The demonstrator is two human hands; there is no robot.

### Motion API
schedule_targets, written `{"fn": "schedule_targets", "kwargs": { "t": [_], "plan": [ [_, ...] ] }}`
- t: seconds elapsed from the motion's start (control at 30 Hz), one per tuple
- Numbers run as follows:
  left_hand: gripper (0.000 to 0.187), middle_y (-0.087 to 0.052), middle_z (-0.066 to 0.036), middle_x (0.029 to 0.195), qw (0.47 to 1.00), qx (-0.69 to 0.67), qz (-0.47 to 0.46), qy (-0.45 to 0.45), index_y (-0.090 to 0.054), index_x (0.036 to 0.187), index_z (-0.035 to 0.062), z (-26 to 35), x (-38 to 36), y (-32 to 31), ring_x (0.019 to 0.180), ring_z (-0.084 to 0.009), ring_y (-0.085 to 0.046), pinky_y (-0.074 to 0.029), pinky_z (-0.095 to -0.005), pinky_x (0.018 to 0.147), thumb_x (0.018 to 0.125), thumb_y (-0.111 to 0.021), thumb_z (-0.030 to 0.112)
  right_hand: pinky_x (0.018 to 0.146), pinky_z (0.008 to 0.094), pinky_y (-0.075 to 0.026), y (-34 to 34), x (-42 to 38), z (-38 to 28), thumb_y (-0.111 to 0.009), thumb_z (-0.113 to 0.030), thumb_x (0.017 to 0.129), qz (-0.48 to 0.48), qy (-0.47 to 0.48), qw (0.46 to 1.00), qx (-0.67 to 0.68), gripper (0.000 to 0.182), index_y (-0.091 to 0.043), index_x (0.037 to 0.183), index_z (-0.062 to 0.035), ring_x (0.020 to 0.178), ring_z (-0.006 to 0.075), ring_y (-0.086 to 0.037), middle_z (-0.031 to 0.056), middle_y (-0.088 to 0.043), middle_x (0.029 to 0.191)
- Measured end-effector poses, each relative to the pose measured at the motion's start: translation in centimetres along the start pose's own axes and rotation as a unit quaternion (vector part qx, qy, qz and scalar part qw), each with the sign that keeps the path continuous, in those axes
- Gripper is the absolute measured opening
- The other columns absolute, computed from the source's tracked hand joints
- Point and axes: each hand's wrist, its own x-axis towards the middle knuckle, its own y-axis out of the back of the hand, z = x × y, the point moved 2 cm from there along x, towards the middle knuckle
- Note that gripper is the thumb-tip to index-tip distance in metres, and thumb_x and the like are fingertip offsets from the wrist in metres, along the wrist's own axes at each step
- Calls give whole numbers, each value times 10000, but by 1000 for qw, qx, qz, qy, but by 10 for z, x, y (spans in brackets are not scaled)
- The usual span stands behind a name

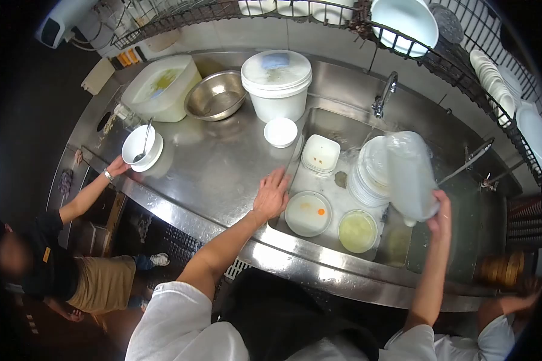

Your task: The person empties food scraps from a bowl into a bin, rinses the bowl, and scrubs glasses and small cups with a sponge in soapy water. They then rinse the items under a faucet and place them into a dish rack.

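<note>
My right hand (441, 213) grips the end of a translucent plastic container (412, 174), which is tilted over the right part of the sink beside a stack of white plates (367, 174). My left hand (273, 192) is at the sink's left rim, fingers stretched out, holding nothing. Just right of it, a round white plate (307, 225) carries a small orange piece of food. Beside that plate stands a round bowl (358, 231) with pale yellow-green contents. Farther back in the sink, a square white dish (321, 153) has small brown scraps in it.
A lidded white bucket (277, 96), a steel bowl (217, 96), a plastic tub (162, 90) and a small white bowl (280, 132) stand on the counter. At left, a person's hand (118, 166) touches a white bowl (142, 147) holding a spoon. A faucet (386, 93) and dish rack (439, 66) are behind.
</note>
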Motion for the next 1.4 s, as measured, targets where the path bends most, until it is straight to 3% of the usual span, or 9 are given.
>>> {"fn": "schedule_targets", "kwargs": {
  "t": [0.17,0.47,0.6,0.8,0.9,1.03,1.2,1.3,1.4],
  "plan": [
    [560,-326,-188,1431,995,62,12,80,-407,1328,50,-2,5,-6,1335,-331,-290,-252,-497,1058,822,-555,237,656,313,-453,-81,-12,48,-580,-180,766,-54,28,989,-131,165,-614,825,-30,747,167,-555,62,-585,801],
    [543,-303,-167,1458,976,102,26,189,-414,1349,96,-58,-21,6,1351,-312,-274,-243,-494,1064,857,-509,307,489,241,-295,-223,-56,117,-655,-247,764,-145,-69,958,-237,149,-598,763,-110,576,65,-443,-48,-533,678],
    [438,-448,-168,1348,987,21,73,142,-521,1249,80,-146,-53,44,1255,-314,-402,-321,-465,1030,828,-538,199,483,242,-300,-289,-73,153,-667,-287,775,-202,-79,940,-264,190,-599,802,-111,573,67,-460,-50,-534,683],
    [197,-614,-154,998,909,-23,213,357,-636,958,33,-291,-117,172,949,-342,-559,-449,-421,845,783,-565,88,449,256,-279,-434,-124,202,-663,-292,783,-255,-82,928,-258,192,-592,776,-114,526,79,-446,-45,-494,634],
    [187,-613,-142,1005,869,13,299,394,-634,951,46,-382,-163,219,972,-326,-555,-444,-424,835,779,-570,80,443,248,-299,-520,-162,224,-682,-294,776,-283,-128,923,-226,240,-589,816,-77,526,82,-430,-23,-513,653],
    [243,-561,-192,1142,889,136,181,399,-639,925,5,-498,-205,232,1143,-340,-474,-322,-479,993,806,-577,208,441,261,-325,-643,-210,269,-652,-258,802,-293,-160,926,-178,219,-571,836,-58,476,98,-425,-1,-509,624],
    [564,-425,-234,1329,919,145,-72,359,-517,1235,-34,-575,-212,267,1298,-345,-328,-155,-518,1105,837,-531,365,451,280,-343,-750,-263,314,-591,-228,846,-275,-264,918,-111,187,-543,872,-48,450,113,-415,25,-500,626],
    [582,-381,-229,1375,937,151,61,309,-501,1283,36,-630,-214,263,1322,-356,-283,-148,-522,1107,814,-552,377,466,274,-343,-802,-276,334,-584,-227,860,-302,-273,907,-107,191,-537,891,-45,450,110,-404,11,-468,609],
    [618,-328,-214,1415,945,45,39,322,-471,1337,140,-671,-215,279,1317,-358,-264,-191,-517,1077,782,-587,388,479,272,-340,-850,-282,345,-595,-248,875,-301,-283,904,-106,198,-512,906,-72,451,95,-391,-11,-449,605]
  ]
}}
